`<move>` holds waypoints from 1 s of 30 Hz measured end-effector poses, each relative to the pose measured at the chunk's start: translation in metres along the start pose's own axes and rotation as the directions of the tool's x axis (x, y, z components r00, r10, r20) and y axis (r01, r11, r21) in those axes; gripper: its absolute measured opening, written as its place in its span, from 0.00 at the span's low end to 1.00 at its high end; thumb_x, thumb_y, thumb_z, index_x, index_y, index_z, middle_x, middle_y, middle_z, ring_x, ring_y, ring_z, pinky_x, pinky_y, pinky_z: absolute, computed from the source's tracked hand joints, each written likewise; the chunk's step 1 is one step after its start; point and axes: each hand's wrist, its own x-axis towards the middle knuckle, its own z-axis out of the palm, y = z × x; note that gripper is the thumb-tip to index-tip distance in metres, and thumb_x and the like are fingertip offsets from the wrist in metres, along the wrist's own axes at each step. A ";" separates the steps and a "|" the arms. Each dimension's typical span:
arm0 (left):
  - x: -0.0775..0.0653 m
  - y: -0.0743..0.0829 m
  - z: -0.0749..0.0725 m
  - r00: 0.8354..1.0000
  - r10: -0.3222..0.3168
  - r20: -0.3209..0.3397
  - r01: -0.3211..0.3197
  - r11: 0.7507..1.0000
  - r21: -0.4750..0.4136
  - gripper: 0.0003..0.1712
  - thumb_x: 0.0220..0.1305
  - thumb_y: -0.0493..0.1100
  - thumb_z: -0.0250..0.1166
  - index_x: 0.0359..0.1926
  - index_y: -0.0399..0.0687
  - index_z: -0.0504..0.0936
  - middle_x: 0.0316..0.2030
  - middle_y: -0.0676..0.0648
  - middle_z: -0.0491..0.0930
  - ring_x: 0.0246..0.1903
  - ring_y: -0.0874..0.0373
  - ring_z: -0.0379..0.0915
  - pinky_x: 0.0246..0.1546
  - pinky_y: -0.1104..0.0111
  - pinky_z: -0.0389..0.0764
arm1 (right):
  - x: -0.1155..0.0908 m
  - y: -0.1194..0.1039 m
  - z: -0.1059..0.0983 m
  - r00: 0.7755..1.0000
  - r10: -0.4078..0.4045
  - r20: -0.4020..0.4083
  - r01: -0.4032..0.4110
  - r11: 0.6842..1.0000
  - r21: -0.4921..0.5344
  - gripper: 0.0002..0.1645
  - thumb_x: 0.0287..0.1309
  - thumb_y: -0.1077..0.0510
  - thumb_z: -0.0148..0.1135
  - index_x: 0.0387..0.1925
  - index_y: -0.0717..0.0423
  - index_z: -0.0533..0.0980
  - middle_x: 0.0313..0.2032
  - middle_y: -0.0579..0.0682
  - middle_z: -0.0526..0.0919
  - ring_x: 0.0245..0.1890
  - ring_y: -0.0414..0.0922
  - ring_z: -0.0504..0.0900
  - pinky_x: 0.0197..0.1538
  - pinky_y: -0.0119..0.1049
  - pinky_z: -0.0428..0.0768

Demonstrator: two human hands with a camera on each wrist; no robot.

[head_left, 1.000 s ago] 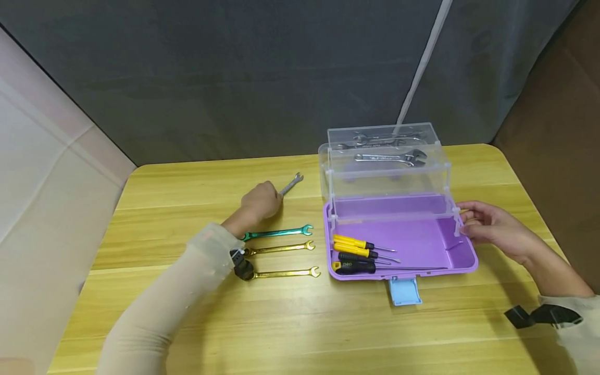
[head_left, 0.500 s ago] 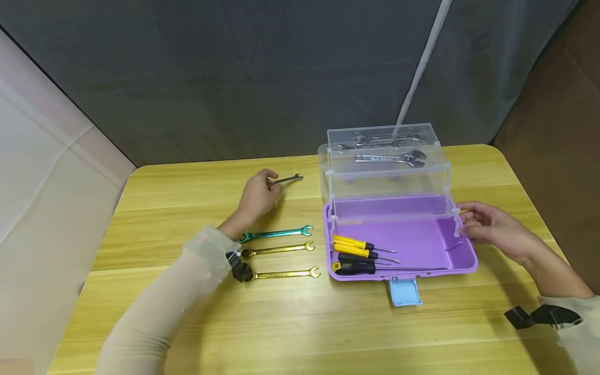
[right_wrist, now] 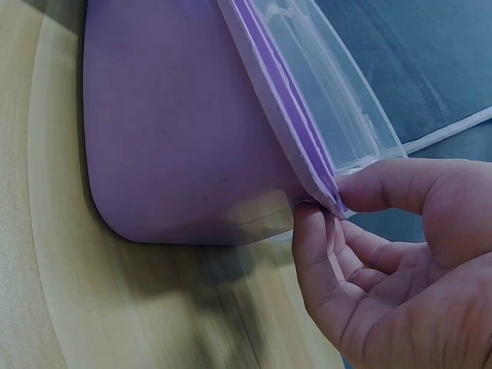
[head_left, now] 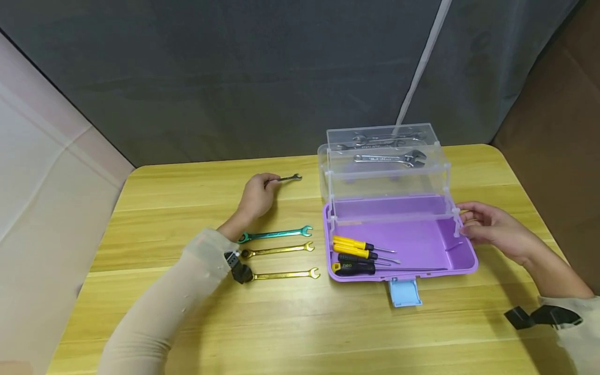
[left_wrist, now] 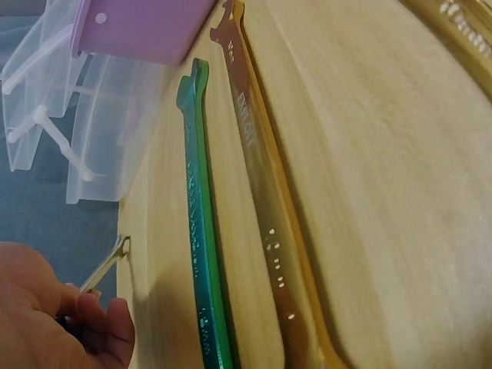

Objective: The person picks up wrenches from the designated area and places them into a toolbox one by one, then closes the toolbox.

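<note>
Near the table's far edge, my left hand (head_left: 256,197) holds a small silver wrench (head_left: 291,177) by one end, its open-ended jaw pointing right. In the left wrist view the fingers (left_wrist: 92,323) curl round the wrench's near part, which they hide. My right hand (head_left: 494,229) pinches the rim of the purple toolbox (right_wrist: 177,123) at its right side, thumb above and fingers below. Below my left hand lie a green wrench (head_left: 276,234) and two gold wrenches, the middle one (head_left: 279,250) and the nearest one (head_left: 286,274), side by side.
Several screwdrivers (head_left: 353,251) lie in the toolbox's left part. Its clear trays (head_left: 389,182) stand raised at the back, holding an adjustable wrench (head_left: 391,158) and other silver wrenches (head_left: 375,140). A blue latch (head_left: 405,292) hangs at the front. A dark curtain (head_left: 234,78) rises behind the table.
My left hand has shifted slightly up and left, and the silver wrench in it has turned from slanting to nearly level. My right hand stays on the toolbox rim.
</note>
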 end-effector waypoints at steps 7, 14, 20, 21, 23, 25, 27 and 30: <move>-0.003 -0.002 -0.003 0.998 0.050 -0.039 -0.052 0.998 -0.046 0.19 0.81 0.38 0.48 0.60 0.33 0.79 0.57 0.34 0.78 0.56 0.42 0.74 0.57 0.52 0.75 | 0.000 0.001 0.000 1.000 -0.003 0.005 0.003 1.000 0.008 0.24 0.67 0.74 0.54 0.61 0.55 0.67 0.41 0.45 0.80 0.39 0.38 0.81 0.40 0.35 0.85; -0.005 -0.001 -0.015 0.984 0.150 -0.091 -0.160 0.982 -0.103 0.19 0.82 0.39 0.48 0.59 0.34 0.80 0.43 0.34 0.75 0.33 0.49 0.71 0.36 0.62 0.72 | -0.001 0.001 0.000 1.000 -0.011 0.011 0.011 1.000 0.029 0.26 0.67 0.74 0.54 0.57 0.45 0.69 0.41 0.46 0.80 0.39 0.38 0.81 0.40 0.34 0.85; -0.009 0.003 -0.024 0.972 0.207 -0.113 -0.221 0.967 -0.128 0.18 0.81 0.39 0.49 0.58 0.34 0.81 0.39 0.38 0.72 0.29 0.52 0.71 0.30 0.70 0.71 | -0.001 0.000 0.000 1.000 -0.012 0.013 0.011 1.000 0.025 0.25 0.67 0.74 0.54 0.58 0.47 0.69 0.41 0.46 0.80 0.39 0.38 0.81 0.40 0.34 0.85; -0.009 0.005 -0.025 0.969 0.219 -0.115 -0.234 0.963 -0.137 0.18 0.81 0.39 0.50 0.57 0.34 0.81 0.39 0.37 0.72 0.29 0.52 0.71 0.29 0.71 0.71 | 0.000 0.000 0.000 1.000 -0.011 0.014 0.010 1.000 0.024 0.25 0.67 0.74 0.54 0.58 0.47 0.68 0.41 0.46 0.80 0.39 0.38 0.81 0.40 0.34 0.85; -0.010 0.008 -0.027 0.961 0.249 -0.122 -0.265 0.953 -0.144 0.17 0.80 0.38 0.50 0.57 0.33 0.81 0.38 0.37 0.72 0.28 0.51 0.71 0.29 0.72 0.71 | 0.000 0.000 0.000 1.000 -0.008 0.013 0.007 1.000 0.021 0.25 0.67 0.74 0.54 0.58 0.49 0.68 0.41 0.46 0.80 0.39 0.38 0.81 0.40 0.34 0.85; -0.010 0.011 -0.028 0.953 0.278 -0.124 -0.295 0.944 -0.151 0.17 0.80 0.38 0.51 0.57 0.34 0.81 0.38 0.37 0.72 0.28 0.50 0.71 0.29 0.73 0.72 | 0.000 0.000 0.000 1.000 -0.004 0.011 0.004 1.000 0.017 0.25 0.67 0.74 0.54 0.59 0.50 0.68 0.41 0.46 0.80 0.39 0.38 0.81 0.40 0.34 0.85; -0.010 0.016 -0.029 0.945 0.302 -0.125 -0.320 0.934 -0.159 0.16 0.79 0.38 0.52 0.57 0.35 0.81 0.37 0.38 0.72 0.28 0.50 0.72 0.29 0.74 0.73 | 0.000 0.000 -0.001 1.000 -0.003 0.010 0.002 1.000 0.014 0.25 0.68 0.74 0.54 0.59 0.50 0.68 0.41 0.46 0.80 0.39 0.38 0.81 0.40 0.34 0.85; -0.010 0.024 -0.030 0.938 0.322 -0.128 -0.341 0.925 -0.166 0.16 0.79 0.38 0.53 0.57 0.37 0.82 0.37 0.41 0.71 0.28 0.51 0.72 0.29 0.74 0.74 | 0.000 0.000 -0.001 1.000 -0.006 0.013 0.005 1.000 0.017 0.25 0.67 0.74 0.54 0.59 0.49 0.68 0.41 0.47 0.80 0.39 0.39 0.82 0.40 0.34 0.85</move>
